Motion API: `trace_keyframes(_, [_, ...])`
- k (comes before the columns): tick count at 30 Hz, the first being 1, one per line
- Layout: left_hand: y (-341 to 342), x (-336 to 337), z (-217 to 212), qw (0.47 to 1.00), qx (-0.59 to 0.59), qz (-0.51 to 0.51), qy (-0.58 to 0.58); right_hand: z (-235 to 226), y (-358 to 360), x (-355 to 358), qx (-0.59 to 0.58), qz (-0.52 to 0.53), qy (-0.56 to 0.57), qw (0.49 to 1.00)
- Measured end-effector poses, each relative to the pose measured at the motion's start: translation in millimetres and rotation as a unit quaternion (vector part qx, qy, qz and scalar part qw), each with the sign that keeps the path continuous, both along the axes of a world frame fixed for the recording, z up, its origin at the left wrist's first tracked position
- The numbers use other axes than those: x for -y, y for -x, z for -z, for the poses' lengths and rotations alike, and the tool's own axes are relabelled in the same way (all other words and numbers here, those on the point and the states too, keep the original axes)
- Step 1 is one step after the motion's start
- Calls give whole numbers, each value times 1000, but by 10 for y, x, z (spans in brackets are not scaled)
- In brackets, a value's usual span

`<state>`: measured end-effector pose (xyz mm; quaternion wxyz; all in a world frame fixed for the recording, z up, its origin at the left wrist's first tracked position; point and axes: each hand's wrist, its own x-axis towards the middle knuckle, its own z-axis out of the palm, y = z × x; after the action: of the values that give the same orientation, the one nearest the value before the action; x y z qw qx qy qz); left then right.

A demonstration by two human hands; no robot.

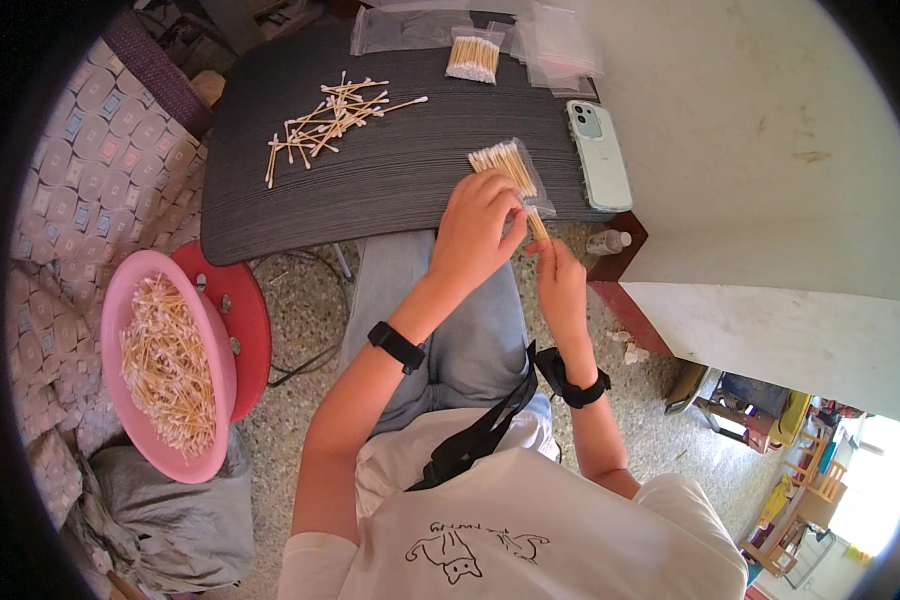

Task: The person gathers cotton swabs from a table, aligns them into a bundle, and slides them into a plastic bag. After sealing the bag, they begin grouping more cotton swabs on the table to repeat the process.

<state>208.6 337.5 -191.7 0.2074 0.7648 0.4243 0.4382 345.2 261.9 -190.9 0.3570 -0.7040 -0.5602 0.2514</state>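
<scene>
Near the table's front edge, my left hand (478,222) is closed on a small clear plastic bag (536,172) partly filled with cotton swabs (505,162). The bag lies tilted against the tabletop, and my fingers hide part of its opening. My right hand (560,275) pinches a small bunch of cotton swabs (538,228), whose far tips meet the bag's near end. Whether those tips are inside the bag I cannot tell. A loose, crisscrossed pile of cotton swabs (328,122) lies on the left of the table.
On the dark table (390,190) are a filled swab bag (474,56), flat clear bags (560,45) and a pale green phone (600,155). A pink basin (225,340) of swabs rests by a red stool (253,320) at left. A small bottle (608,242) stands beyond the right edge.
</scene>
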Motion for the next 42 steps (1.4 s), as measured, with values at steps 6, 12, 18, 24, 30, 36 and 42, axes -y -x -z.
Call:
trace_keyframes(6, [-1,-29,128,987,-103,105,-59,-6,-16,-25,21,22,-13,999])
trace_keyframes(12, [-42,-6,149,987,-124,75,-73,9,-78,-22,64,32,-43,996])
trace_keyframes(18, [-40,-18,127,987,-122,86,-60,22,-152,-128,166,-18,-64,984])
trace_keyframes(24, [-27,-31,155,992,-75,86,-46,-170,-9,-134,183,32,24,982])
trace_keyframes(30, [-31,-17,130,993,-73,84,-41,-196,-9,-172,156,14,22,988])
trace_keyframes(36, [-31,-19,141,993,-73,82,-41,-228,67,-189,150,41,8,988])
trace_keyframes(42, [-61,-19,150,994,-79,67,-38,-196,16,-202,150,11,-44,988])
